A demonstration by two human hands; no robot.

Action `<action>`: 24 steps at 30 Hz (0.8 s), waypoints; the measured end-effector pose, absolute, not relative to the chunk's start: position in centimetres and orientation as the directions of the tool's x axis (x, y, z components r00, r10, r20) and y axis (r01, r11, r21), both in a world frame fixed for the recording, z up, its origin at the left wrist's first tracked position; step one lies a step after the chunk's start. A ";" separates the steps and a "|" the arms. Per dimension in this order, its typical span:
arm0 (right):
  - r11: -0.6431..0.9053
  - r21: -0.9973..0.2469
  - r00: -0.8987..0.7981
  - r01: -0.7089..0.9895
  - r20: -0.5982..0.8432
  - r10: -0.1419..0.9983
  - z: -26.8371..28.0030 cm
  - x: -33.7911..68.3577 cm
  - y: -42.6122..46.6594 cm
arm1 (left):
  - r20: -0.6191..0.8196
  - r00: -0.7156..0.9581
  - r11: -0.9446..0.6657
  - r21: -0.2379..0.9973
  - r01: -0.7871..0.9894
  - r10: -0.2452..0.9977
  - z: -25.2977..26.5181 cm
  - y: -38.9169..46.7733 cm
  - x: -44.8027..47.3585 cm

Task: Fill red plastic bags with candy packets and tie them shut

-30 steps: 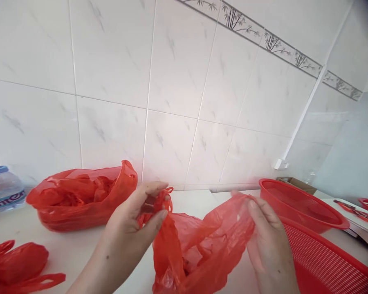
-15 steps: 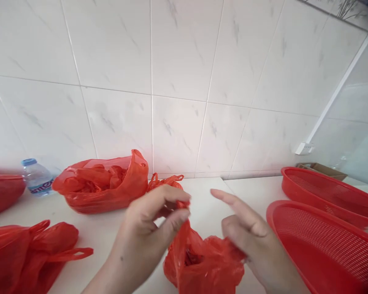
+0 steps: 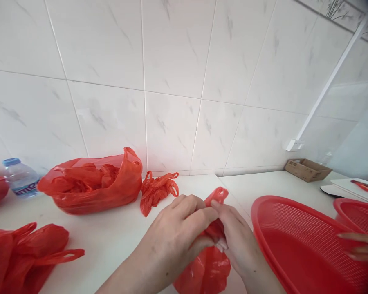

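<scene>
Both hands meet at the neck of a red plastic bag above the white table. My left hand is closed around the gathered top, back of the hand toward me. From the other side, my right hand pinches the same bunched plastic, and a handle loop sticks up between the hands. The bag's body hangs below and its contents are hidden. Behind my left hand lies a crumpled red plastic bag. A larger red bag stuffed with red plastic sits against the wall.
Another red bag lies at the near left. A water bottle stands behind it. At right are a red plastic basket and a second basket, with another person's hand there. A cardboard box rests by the wall.
My hands have come together on the bag's top, which is now gathered shut. The second basket has moved nearer and to the right, and another person's hand has entered there. The view has shifted slightly right.
</scene>
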State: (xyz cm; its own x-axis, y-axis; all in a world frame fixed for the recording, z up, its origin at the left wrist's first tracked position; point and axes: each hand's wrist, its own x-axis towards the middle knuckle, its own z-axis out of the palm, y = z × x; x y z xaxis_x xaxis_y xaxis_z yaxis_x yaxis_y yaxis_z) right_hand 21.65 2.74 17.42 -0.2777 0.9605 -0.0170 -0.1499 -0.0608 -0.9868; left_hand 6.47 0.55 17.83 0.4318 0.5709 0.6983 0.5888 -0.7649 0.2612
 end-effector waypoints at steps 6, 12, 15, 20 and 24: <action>0.035 -0.991 -0.465 -0.129 0.091 0.880 16.8 23.3 4.1 | 0.622 0.286 -0.626 0.436 0.647 0.729 17.7 1.1 5.7; 0.233 -0.954 -0.669 -0.189 0.299 0.681 16.6 25.1 5.0 | 0.355 0.198 -0.406 0.824 0.396 0.914 17.5 0.8 5.8; 0.254 -0.963 -0.546 0.086 0.168 0.821 16.6 24.7 5.0 | 0.273 0.191 -0.329 0.854 0.402 0.943 17.4 0.7 6.0; 0.331 -0.852 -0.304 0.405 0.216 0.928 16.4 23.6 5.5 | 0.257 0.168 -0.307 0.781 0.544 0.952 17.6 0.8 6.2; 0.323 -0.897 -0.405 0.300 0.187 0.895 16.3 24.2 6.0 | 0.347 0.188 -0.380 0.649 0.659 0.919 17.6 1.0 6.3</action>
